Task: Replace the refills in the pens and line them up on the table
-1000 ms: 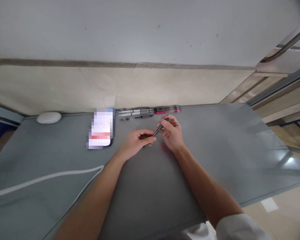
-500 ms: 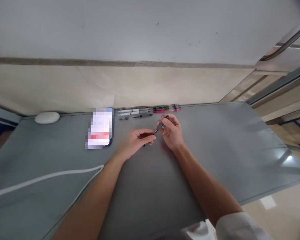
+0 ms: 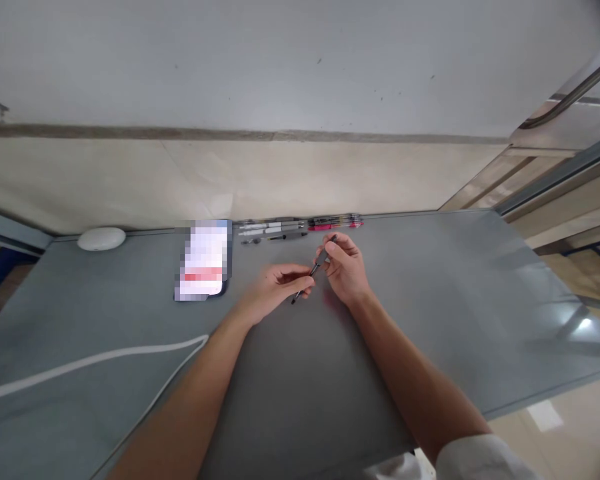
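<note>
A dark pen (image 3: 322, 257) slants between my two hands above the grey table, its lower end pointing toward me. My right hand (image 3: 345, 267) is closed on the upper, thicker part of the pen, thumb against fingers. My left hand (image 3: 283, 288) pinches the thinner lower part between thumb and fingers. Behind the hands lie several pens in a row along the wall: white and grey ones (image 3: 273, 229) on the left, dark ones (image 3: 333, 219) and a red one (image 3: 335, 226) on the right.
A phone (image 3: 203, 260) with a lit, blurred screen lies left of the pens. Farther left sits a white rounded object (image 3: 101, 239). A white cable (image 3: 130, 350) crosses the left of the grey table (image 3: 455, 300). The wall (image 3: 330, 173) bounds the back.
The pen has turned slightly steeper, its lower end a little nearer me. Both hands keep hold of it. The whole view has shifted slightly.
</note>
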`<state>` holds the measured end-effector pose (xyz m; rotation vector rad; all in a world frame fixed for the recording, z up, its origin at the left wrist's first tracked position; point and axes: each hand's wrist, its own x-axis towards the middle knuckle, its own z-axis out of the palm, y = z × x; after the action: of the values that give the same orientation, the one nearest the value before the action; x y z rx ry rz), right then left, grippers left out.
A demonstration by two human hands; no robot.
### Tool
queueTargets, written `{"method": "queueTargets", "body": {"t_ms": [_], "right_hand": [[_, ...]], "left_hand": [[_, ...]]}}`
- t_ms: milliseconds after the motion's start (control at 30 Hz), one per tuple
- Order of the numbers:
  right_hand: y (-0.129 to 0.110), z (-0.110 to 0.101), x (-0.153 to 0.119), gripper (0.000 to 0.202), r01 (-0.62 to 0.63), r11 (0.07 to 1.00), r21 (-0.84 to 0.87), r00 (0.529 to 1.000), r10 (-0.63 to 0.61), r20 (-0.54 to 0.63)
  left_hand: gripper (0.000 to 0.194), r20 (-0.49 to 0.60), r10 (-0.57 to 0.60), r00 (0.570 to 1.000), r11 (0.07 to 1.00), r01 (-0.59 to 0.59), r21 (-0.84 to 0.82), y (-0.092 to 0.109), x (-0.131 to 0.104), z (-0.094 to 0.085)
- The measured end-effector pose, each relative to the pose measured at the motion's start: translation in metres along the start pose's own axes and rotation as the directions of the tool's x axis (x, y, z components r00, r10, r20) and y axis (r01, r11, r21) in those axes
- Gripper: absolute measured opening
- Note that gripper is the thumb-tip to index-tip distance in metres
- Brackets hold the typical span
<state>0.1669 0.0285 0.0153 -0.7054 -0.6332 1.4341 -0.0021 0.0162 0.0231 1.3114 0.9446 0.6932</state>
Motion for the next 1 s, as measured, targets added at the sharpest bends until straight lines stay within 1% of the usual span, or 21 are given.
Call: {"method": "queueTargets", "body": {"t_ms": [100,200,267,400,467,500,567,667,733,800,867,900,1000], "right_hand": [[0.0004,0.0003,0.0007,0.018,0.004,1.000,0.021,1.000,-0.004,-0.005],[-0.0003,0.0004,-0.0003,0.018,-0.004,1.000,0.009,1.000,0.004,0.027],[-0.0007,0.0000,-0.0014,0.018,-0.016,1.000,-0.008,0.998,0.017,0.063],[-0.0007,-0.0013,-0.0026,0.018,-0.045,0.999,-0.024,0.992,0.048,0.117],[-0.0006,-0.0014,-0.0023,0.018,-0.039,0.999,-0.014,0.994,0.041,0.105],[-0.0005,-0.0013,-0.0019,0.018,-0.030,1.000,-0.005,0.995,0.030,0.091],[-0.0005,-0.0010,-0.0008,0.018,-0.010,1.000,0.010,0.998,0.009,0.054],[-0.0004,-0.0004,0.0007,0.020,0.015,1.000,0.006,1.000,-0.015,-0.004],[-0.0005,0.0003,0.0009,0.021,0.023,1.000,-0.007,0.999,-0.023,-0.030],[-0.0007,0.0011,0.0006,0.021,0.022,0.999,-0.026,0.999,-0.023,-0.039],[-0.0012,0.0015,-0.0002,0.020,0.014,0.999,-0.046,0.999,-0.015,-0.038],[-0.0014,0.0015,-0.0007,0.020,0.005,0.999,-0.053,0.999,-0.007,-0.032],[-0.0023,0.0008,-0.0022,0.020,-0.041,0.998,-0.056,0.999,0.041,0.008]], "left_hand": [[0.024,-0.063,0.011,0.998,0.997,-0.007,0.071,-0.0020,0.0011,0.0003],[0.022,-0.066,0.031,0.997,0.989,-0.022,0.144,-0.0009,0.0008,0.0002],[0.021,-0.032,0.041,0.999,0.990,-0.036,0.138,0.0004,-0.0003,-0.0002],[0.025,0.118,0.035,0.992,0.997,-0.043,0.071,0.0017,-0.0027,-0.0014],[0.027,0.134,0.025,0.991,0.996,-0.036,0.076,0.0013,-0.0030,-0.0014],[0.026,0.111,0.021,0.994,0.996,-0.031,0.087,0.0009,-0.0028,-0.0011],[0.023,0.024,0.016,1.000,0.994,-0.018,0.109,0.0003,-0.0019,-0.0001],[0.026,-0.104,0.023,0.994,0.989,-0.007,0.148,0.0008,-0.0004,0.0014],[0.027,-0.155,0.034,0.987,0.986,-0.008,0.167,0.0017,0.0002,0.0017],[0.026,-0.174,0.037,0.984,0.984,-0.005,0.178,0.0026,0.0001,0.0012],[0.025,-0.145,0.031,0.989,0.984,-0.005,0.176,0.0035,-0.0007,0.0001],[0.024,-0.109,0.023,0.994,0.988,-0.006,0.156,0.0041,-0.0014,-0.0006],[0.024,0.056,-0.005,0.998,0.999,0.002,0.047,0.0066,-0.0039,-0.0022]]}}
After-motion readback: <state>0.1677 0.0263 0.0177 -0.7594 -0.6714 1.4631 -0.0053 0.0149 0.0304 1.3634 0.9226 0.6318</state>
